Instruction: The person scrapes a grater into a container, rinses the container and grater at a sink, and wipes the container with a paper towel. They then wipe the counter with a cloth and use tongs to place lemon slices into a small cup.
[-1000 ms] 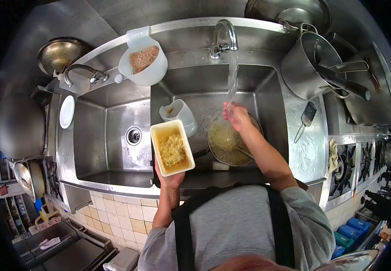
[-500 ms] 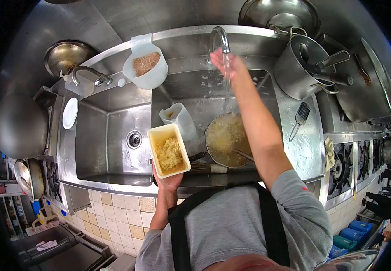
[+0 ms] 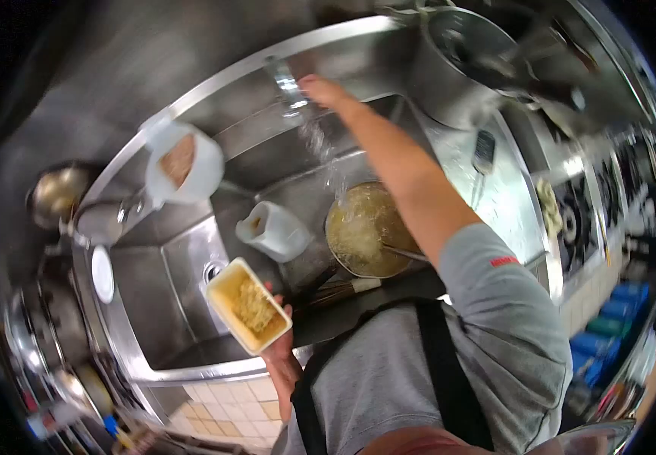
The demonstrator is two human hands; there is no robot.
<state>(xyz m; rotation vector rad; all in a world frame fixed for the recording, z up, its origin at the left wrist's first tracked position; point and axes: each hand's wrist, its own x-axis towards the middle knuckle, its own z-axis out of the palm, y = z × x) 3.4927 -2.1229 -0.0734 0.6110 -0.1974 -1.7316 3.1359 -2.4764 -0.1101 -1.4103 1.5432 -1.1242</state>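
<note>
My left hand (image 3: 281, 345) holds a cream rectangular tub (image 3: 222, 307) from below and its right side, over the front of the sink. Pale yellow shredded food (image 3: 253, 307) lies in the tub, which tilts in this view. My right hand (image 3: 322, 91) reaches to the back of the sink, right beside the running faucet (image 3: 285, 82); blur smears its fingers. Water falls from the faucet into a round pan (image 3: 369, 262) of cloudy yellowish liquid. A metal utensil handle (image 3: 405, 253) sticks out of the pan. Left of the pan, a white plastic jug (image 3: 278, 235) lies on its side.
A white container of brownish food (image 3: 199, 178) stands on the back ledge. At the left is a second basin (image 3: 157, 303) with a drain, and a white plate (image 3: 103, 274). A large pot (image 3: 457, 91) and a grater (image 3: 484, 152) occupy the right counter, beside stove burners (image 3: 570, 220).
The view has turned, and the scene is blurred. My right hand has left the water stream for the faucet's side. The tub remains in my left hand, now more tilted.
</note>
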